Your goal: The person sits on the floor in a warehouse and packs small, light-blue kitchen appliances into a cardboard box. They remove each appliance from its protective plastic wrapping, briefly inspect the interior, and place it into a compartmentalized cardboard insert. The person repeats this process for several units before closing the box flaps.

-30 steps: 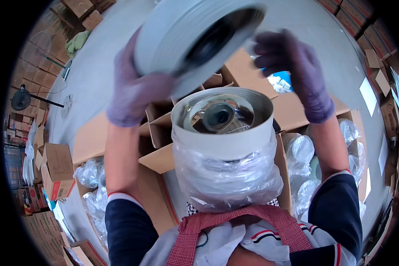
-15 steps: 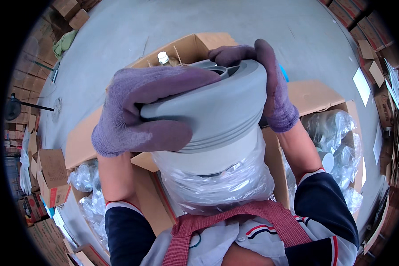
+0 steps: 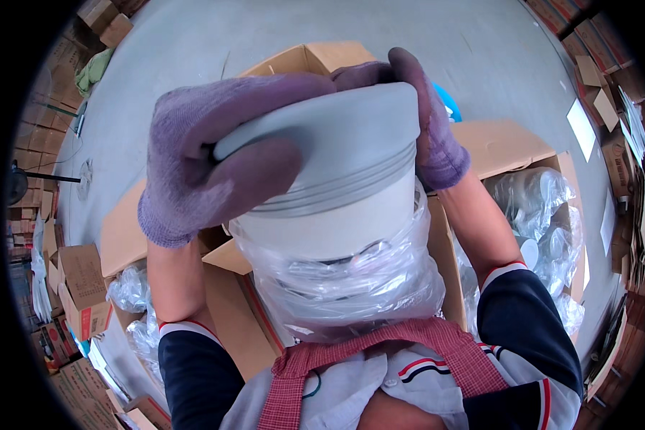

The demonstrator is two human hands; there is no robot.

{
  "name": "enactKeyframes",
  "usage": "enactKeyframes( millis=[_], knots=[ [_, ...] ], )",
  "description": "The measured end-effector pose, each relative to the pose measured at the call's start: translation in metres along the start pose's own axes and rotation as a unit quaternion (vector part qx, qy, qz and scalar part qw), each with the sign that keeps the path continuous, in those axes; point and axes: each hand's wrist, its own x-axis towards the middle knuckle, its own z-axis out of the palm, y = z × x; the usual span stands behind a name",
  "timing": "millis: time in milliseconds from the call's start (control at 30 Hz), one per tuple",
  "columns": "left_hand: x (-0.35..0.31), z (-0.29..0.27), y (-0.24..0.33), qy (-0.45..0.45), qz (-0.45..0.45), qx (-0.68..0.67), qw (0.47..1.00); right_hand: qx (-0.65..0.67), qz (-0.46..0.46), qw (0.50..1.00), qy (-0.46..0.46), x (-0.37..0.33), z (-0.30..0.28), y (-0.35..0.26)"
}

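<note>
Both my hands wear purple knit gloves and grip the grey top piece [image 3: 351, 140] of a white, bucket-shaped container [image 3: 330, 229]. On its left side, my left hand [image 3: 201, 154] has the thumb against the near wall and the fingers across the upper edge. My right hand [image 3: 428, 118] wraps round the far right edge, with its palm side mostly hidden. Bunched round the lower part of the container is a clear plastic bag [image 3: 344, 294], close to my red checked apron [image 3: 380, 333]. The container leans, and its top face is turned out of sight.
Open cartons surround me; the right one [image 3: 505, 147] and the left one hold bagged items [image 3: 534, 197]. Another open carton [image 3: 337, 54] stands beyond my hands, beside something blue [image 3: 448, 100]. Stacked boxes [image 3: 86, 283] line the left, and a fan [image 3: 18, 179] stands there.
Both hands and the grey top have shifted up and slightly left. The container's top face, visible before, has tipped away. A white-capped bottle in the far carton is hidden now.
</note>
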Motion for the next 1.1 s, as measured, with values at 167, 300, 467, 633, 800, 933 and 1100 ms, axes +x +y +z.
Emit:
enactKeyframes(
  millis=[167, 300, 467, 633, 800, 933, 1100],
  knots=[
    [0.009, 0.009, 0.012, 0.003, -0.035, 0.02, 0.999, 0.031, -0.003, 0.999, 0.027, 0.0, 0.004, -0.008],
    [0.01, 0.002, 0.001, -0.032, 0.011, 0.017, 0.999, 0.018, -0.054, 0.998, 0.016, -0.005, 0.007, -0.003],
    [0.017, 0.002, 0.015, -0.053, -0.016, 0.048, 0.997, -0.007, -0.019, 0.999, 0.03, 0.002, 0.006, 0.018],
    [-0.007, 0.003, -0.014, -0.075, 0.116, 0.092, 0.986, 0.165, -0.06, 0.984, -0.036, -0.004, 0.005, 0.029],
    [-0.01, 0.004, -0.043, 0.043, 0.06, -0.138, 0.988, 0.093, 0.0, 0.993, 0.077, -0.013, 0.007, -0.037],
    [-0.028, 0.052, -0.088, 0.214, -0.019, -0.464, 0.859, -0.075, -0.186, 0.979, -0.041, -0.013, 0.005, -0.053],
    [-0.052, 0.075, -0.071, 0.152, 0.038, -0.183, 0.97, 0.25, -0.147, 0.956, -0.046, -0.034, 0.01, 0.017]
  ],
)
